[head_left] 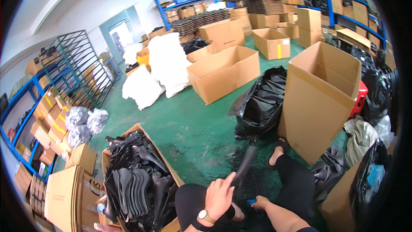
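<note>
My left hand [219, 196], with a gold-rimmed watch on its wrist, is closed on the near end of a long, dark, curved plastic part [245, 166]. The part points away from me, its far end by a black bag. Lower and to the right, my right hand [260, 203] grips a small blue-handled tool [251, 201]; its working end cannot be made out. On my left stands an open carton [172, 171] packed with black saddle-shaped plastic parts [133, 189], some stacked in a neat row. Dark shavings [240, 157] lie on the green floor beneath my hands.
A full black plastic bag [262, 103] sits ahead, beside a tall open carton [315, 103]. More grey parts [329, 172] lie to my right. Farther off are a wide open carton [225, 75], white sacks [169, 62] and blue shelving [330, 4]. Closed cartons [64, 195] stand far left.
</note>
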Motion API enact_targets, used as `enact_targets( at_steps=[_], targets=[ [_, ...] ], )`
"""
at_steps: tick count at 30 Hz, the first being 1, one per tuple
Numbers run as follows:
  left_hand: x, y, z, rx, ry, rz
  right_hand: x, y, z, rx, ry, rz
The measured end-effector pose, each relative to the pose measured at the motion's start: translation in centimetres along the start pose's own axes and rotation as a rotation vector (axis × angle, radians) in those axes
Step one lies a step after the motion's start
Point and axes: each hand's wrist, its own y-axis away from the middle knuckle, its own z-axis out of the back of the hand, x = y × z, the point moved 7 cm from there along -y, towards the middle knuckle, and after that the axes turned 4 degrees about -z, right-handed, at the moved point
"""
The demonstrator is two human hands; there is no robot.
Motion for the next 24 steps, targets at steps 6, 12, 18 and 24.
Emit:
enact_targets(
  at_steps=[6,12,18,24],
  targets=[
    [-1.8,-1.5,2.6,0.005,-0.367,-0.333,-3.0,-4.3,-1.1,-0.048,-0.165,-0.116],
    [-2.2,-1.5,2.6,-0.001,-0.392,-0.407,1.4,0.3,3.2,-0.09,-0.091,0.108],
    [-2.4,-1.2,2.1,0.032,-0.355,-0.384,9.5,10.8,9.5,0.071,-1.307,0.506],
    [-4.9,-2.2,1.1,0.04,-0.226,-0.513,5.3,17.8,19.3,-0.112,-1.471,0.714]
  ],
)
